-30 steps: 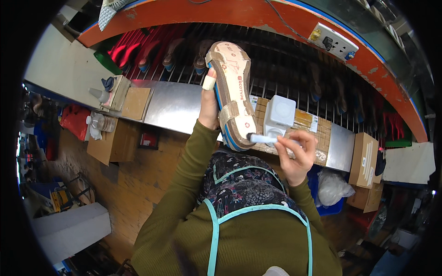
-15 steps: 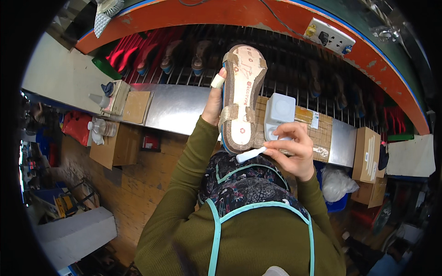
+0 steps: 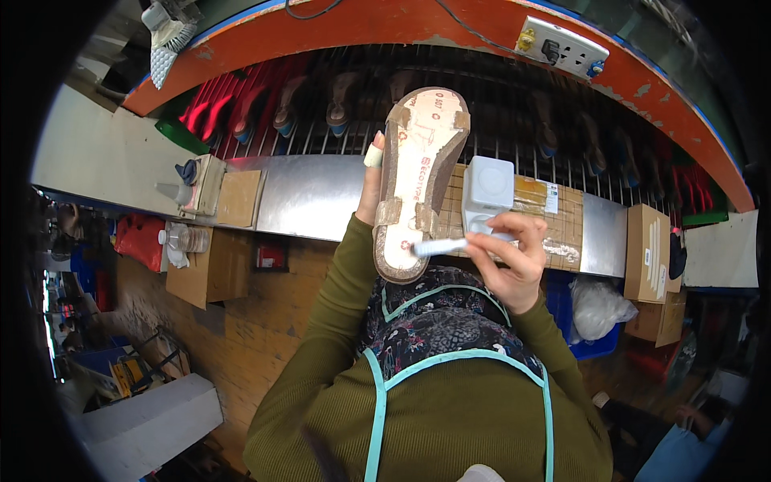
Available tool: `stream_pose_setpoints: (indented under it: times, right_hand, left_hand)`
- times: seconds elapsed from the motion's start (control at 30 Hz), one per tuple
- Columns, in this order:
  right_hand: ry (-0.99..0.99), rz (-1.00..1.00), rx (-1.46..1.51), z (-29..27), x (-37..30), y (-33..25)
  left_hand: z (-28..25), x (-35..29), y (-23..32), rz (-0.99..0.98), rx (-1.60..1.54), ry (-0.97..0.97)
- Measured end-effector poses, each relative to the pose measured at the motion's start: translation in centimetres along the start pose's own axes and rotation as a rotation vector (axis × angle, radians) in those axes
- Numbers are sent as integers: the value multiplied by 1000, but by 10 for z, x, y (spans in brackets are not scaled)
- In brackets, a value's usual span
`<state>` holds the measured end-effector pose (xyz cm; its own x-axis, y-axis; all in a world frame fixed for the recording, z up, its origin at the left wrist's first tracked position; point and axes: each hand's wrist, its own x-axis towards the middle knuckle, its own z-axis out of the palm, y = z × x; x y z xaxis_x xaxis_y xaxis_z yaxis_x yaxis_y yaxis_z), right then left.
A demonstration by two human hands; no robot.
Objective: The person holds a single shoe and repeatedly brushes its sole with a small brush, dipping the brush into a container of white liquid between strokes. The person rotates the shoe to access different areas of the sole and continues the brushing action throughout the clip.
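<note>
My left hand (image 3: 371,183) is closed round the left side of an upturned sandal (image 3: 418,173), the thumb, with a pale wrap on it, lying along the edge. The sandal's underside faces me, toe end away. It has a cream middle, a brown border and strap ends folded onto it. Between the fingertips of my right hand (image 3: 514,261) is a slim white brush (image 3: 442,246), its blurred tip over the heel part; whether it touches, I cannot tell. Just beyond that hand stands a white container (image 3: 488,186) with a small cup at its near side.
A barred conveyor (image 3: 514,112) carrying several shoes runs beneath an orange beam (image 3: 337,26) with a socket strip (image 3: 562,46). A metal ledge (image 3: 301,193) and a flat cardboard piece (image 3: 562,221) lie before it. Cardboard boxes (image 3: 649,253) and a plastic bag (image 3: 598,309) stand at right.
The sandal has shifted slightly left and toward me, its underside turned more squarely to view. The brush has moved from beside the heel's near edge onto the heel area.
</note>
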<state>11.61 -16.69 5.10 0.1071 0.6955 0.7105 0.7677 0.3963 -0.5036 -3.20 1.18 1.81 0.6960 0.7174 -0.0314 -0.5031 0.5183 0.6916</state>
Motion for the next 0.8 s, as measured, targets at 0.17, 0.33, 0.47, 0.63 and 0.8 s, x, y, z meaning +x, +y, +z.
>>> stream_pose_setpoints:
  times: [0.17,0.33,0.47,0.63,0.8]
  right_hand:
    - [-8,-92,-84,0,-10,-3]
    - [-11,-27,57,5,-5,-2]
    - [48,-71,-72,10,-4,2]
    - [-25,15,133,5,-8,2]
    - [56,19,-103,8,-5,2]
  left_hand:
    - [1,-1,-3,13,6,37]
    - [1,-2,-7,-3,-33,46]
    - [-6,-3,-8,-29,-151,-156]
    - [-10,-4,-7,-51,-237,-229]
    - [-6,-2,-6,-21,-74,-71]
